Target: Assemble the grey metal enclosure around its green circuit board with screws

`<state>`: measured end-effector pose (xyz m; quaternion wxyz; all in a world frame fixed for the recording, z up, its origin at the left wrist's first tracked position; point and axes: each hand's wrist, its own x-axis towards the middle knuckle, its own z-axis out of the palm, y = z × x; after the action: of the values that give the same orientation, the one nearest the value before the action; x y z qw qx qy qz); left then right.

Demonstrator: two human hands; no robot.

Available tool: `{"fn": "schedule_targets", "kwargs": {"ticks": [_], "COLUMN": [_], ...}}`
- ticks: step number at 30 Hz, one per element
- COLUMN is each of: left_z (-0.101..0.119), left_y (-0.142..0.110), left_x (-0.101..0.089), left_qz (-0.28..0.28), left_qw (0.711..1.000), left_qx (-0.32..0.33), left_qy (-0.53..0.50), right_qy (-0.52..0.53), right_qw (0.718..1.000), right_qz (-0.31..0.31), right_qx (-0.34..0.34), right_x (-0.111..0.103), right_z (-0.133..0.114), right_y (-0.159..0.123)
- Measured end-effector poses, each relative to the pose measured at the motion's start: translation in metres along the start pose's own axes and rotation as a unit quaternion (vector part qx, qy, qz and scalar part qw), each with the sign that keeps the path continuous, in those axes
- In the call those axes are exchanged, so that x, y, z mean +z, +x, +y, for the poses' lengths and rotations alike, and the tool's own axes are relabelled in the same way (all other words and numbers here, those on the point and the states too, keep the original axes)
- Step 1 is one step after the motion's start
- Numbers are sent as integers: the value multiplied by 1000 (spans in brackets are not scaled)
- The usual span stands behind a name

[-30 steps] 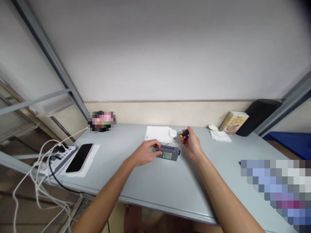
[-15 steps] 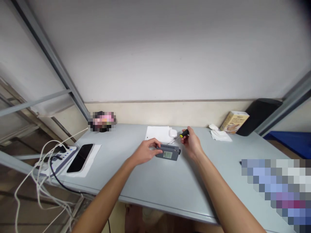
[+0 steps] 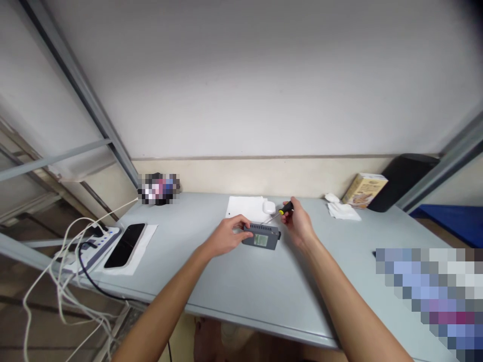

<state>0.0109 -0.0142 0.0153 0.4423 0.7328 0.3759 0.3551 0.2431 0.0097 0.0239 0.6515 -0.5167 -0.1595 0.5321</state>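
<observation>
A dark grey box-shaped device (image 3: 268, 240) with a row of vent slots and a pale label rests on the desk. My left hand (image 3: 229, 235) grips its left end, thumb on the front and fingers at the top. In my right hand (image 3: 298, 221) is a screwdriver (image 3: 287, 207) with a black and yellow handle, tilted down to the left. Its thin shaft reaches the far top edge of the device; the tip's exact contact is too small to make out. Just behind lie a white sheet of paper (image 3: 245, 206) and a small white rounded case (image 3: 269, 207).
On the left, a phone (image 3: 126, 245) lies on white paper beside a power strip (image 3: 100, 246) with tangled cables (image 3: 60, 281). Toward the back right are crumpled tissues (image 3: 344, 211), a yellow carton (image 3: 365, 191) and a black cylinder-like object (image 3: 403, 181). A blurred-out patch covers the right front.
Almost nothing differs. Both hands, the screwdriver and the device keep nearly the same places, apart from a very slight shift of the view.
</observation>
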Motion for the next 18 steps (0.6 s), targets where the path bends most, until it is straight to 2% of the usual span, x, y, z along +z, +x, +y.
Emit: {"fn": "schedule_targets", "kwargs": {"ticks": [13,18], "left_z": [2,1], "left_y": [0,0], "left_x": [0,-1], "left_qz": [-5,1], "left_qw": [999,999], "left_qx": [-21,-10], "left_qy": [-50,-36], "right_qy": [1,6], "right_qw": [1000,1000], "right_qz": [-3,-6], "right_qx": [-4,-3], "right_x": [-2,-2], "right_z": [1,0], "right_y": [3,2]}}
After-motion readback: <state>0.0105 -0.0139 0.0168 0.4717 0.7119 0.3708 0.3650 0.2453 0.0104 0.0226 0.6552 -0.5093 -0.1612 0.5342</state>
